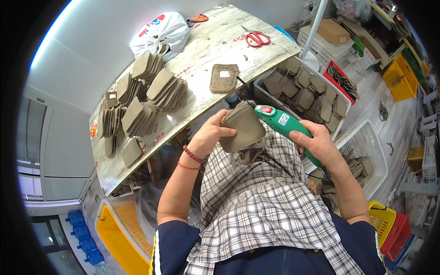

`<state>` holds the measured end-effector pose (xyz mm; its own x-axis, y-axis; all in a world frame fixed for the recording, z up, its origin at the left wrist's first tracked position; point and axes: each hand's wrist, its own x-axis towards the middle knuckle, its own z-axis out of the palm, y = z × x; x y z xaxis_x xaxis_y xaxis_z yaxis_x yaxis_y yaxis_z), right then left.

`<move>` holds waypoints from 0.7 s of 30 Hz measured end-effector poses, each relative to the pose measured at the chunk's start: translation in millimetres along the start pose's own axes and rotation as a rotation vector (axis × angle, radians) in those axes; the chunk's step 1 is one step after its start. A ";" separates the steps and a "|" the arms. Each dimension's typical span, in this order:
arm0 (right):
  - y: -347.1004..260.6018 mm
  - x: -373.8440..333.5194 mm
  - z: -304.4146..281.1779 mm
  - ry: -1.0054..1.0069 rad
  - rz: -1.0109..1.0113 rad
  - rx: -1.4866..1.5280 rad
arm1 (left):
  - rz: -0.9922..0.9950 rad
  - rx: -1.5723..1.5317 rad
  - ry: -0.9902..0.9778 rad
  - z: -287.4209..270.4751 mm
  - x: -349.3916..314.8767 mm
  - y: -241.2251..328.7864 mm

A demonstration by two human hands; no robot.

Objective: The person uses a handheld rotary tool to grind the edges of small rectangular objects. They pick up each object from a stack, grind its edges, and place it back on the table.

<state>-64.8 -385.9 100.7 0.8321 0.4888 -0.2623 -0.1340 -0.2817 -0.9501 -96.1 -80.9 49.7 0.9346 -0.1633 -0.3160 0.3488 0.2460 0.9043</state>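
Observation:
My left hand [211, 134] grips the edge of a flat brown fabric pad [244, 129] with rounded corners, thumb on its smooth face. The pad is above my lap. In my right hand [319, 142] is a green electric hand cutter [283, 123] with a red button, its head at the pad's upper right edge. Its blade, if any, is hidden. A fuzzy brown pad [224, 82] with a small white label lies on the table [201, 59] beyond my hands. Stacks of similar pads [166, 90] stand at the table's left.
Red-handled scissors [257, 39] and a white plastic bag [161, 35] lie on the table's far part. To the right, a white basket [343, 120] holds many pads, with another white basket [378, 158] nearer. A yellow basket [120, 233] stands lower left. A checked apron [270, 201] covers my lap.

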 end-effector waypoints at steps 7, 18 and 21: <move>1.8 -3.9 -4.9 -0.094 0.050 0.031 | 0.194 -0.004 0.292 -12.8 -6.2 9.6; 9.3 -3.8 4.4 -0.101 0.033 -0.037 | 0.119 0.036 0.198 -9.4 -7.4 9.8; 4.1 -4.4 9.2 -0.100 0.028 -0.034 | 0.073 0.047 0.147 -2.3 -7.0 9.6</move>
<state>-74.0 -381.6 96.4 0.7698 0.5600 -0.3063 -0.1372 -0.3234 -0.9363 -99.1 -75.1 60.0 0.9587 -0.0041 -0.2843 0.2789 0.2067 0.9378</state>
